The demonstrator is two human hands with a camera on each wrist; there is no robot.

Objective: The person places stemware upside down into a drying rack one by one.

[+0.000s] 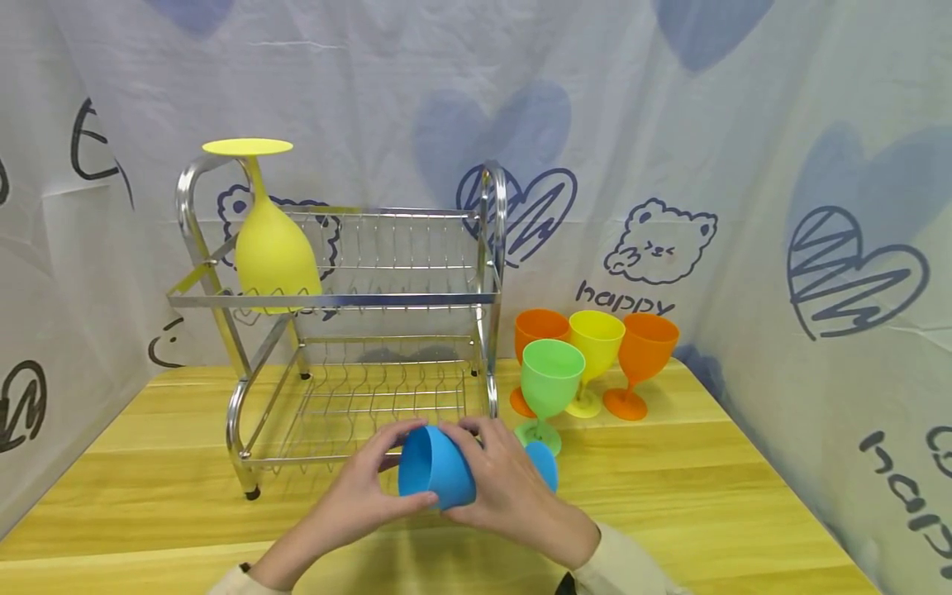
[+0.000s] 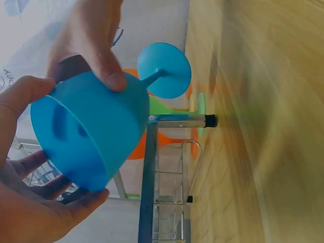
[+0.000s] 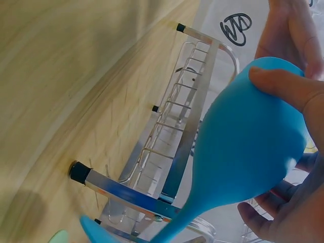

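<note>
A blue plastic goblet lies on its side in the air just in front of the steel dish rack, mouth to the left and foot to the right. My left hand grips the bowl at its rim. My right hand grips the bowl's far side near the stem. In the left wrist view the blue goblet sits in my cupped left hand, with the right thumb on top. The right wrist view has my thumb across the blue goblet.
A yellow goblet hangs upside down at the rack's upper left. Right of the rack stand a green goblet, a yellow one and two orange ones. The wooden table is walled by printed cloth.
</note>
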